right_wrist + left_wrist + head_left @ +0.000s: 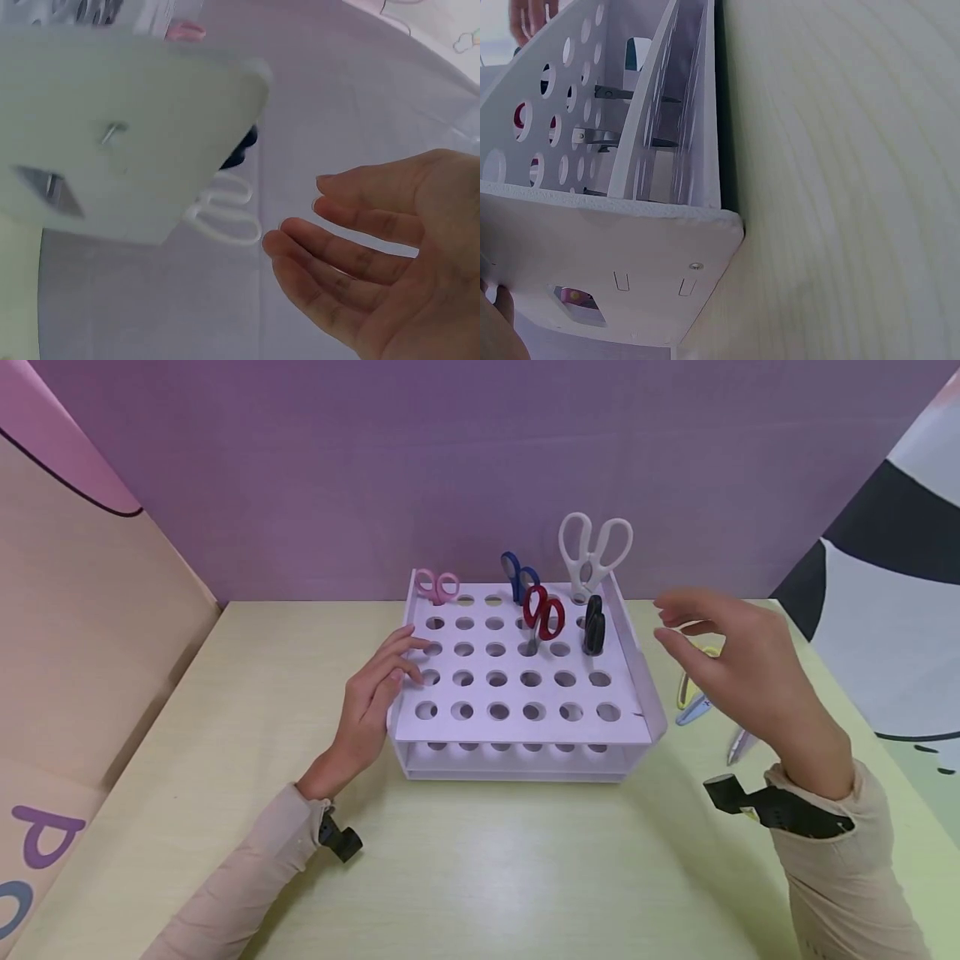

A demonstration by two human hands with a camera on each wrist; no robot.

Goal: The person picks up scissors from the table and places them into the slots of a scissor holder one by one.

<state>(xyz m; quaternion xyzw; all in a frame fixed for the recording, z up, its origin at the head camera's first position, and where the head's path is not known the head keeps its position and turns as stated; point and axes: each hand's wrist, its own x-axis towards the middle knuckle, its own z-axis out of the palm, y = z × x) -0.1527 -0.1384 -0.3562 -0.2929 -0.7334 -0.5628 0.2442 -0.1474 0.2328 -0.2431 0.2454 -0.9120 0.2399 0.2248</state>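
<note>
Several left fingers (408, 644) touch a rack (516, 730) of five scissors (543, 610).

2 sleeves (247, 868) cropped, yellow handle (681, 696) part-hidden

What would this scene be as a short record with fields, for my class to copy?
Holder: white rack with round holes, on a pale wood-grained table
Back row, left to right: pink-handled scissors, blue-handled scissors, white-handled scissors
Third row from back: red-handled scissors, then black-handled scissors at its right end
Left grip: person's bare hand, fingers over the rack's left edge
Right grip: person's bare hand, empty, raised to the rack's right
Table's right side: yellow-edged item, light-blue item, pale purple item, all partly hidden
</note>
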